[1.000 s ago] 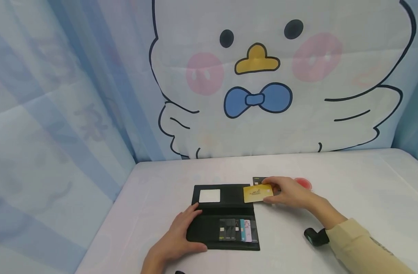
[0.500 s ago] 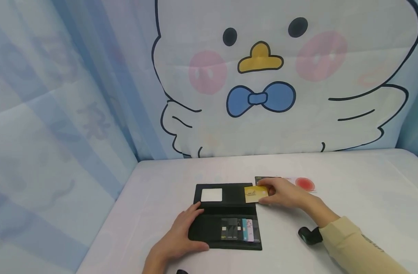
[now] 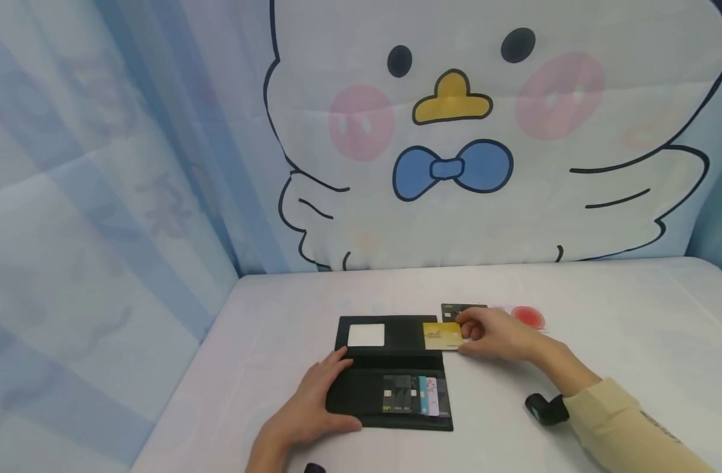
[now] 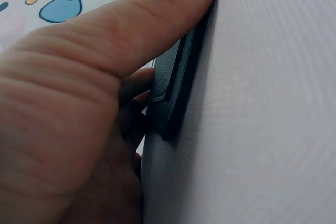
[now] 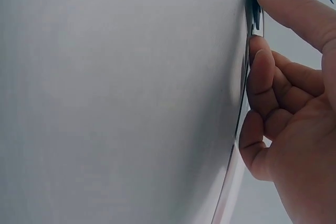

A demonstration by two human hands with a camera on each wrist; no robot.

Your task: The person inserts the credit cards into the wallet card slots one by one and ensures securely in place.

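Note:
An open black card wallet [image 3: 361, 387] lies flat, with several cards in its lower half and a white panel [image 3: 366, 335] at its upper left. My left hand [image 3: 310, 399] rests at its left side, fingertips at the left edge and thumb along the bottom edge. In the left wrist view, the straight thumb [image 4: 152, 19] lies along the wallet's dark edge [image 4: 181, 82]. A gold card [image 3: 440, 336] overlaps the wallet's upper right corner. My right hand [image 3: 495, 334] holds its right end between thumb and forefinger. The other fingers [image 5: 261, 72] are curled in the right wrist view.
A dark card [image 3: 452, 310] lies just beyond the right hand. Beside it is a pale item with a round red print [image 3: 528, 317], partly hidden by the hand. A patterned curtain [image 3: 455, 217] hangs behind the white table [image 3: 573, 295].
The gold card has moved slightly down and in over the wallet's upper right part, and more of its right end shows as the right hand shifts rightward. The left hand keeps its place on the wallet.

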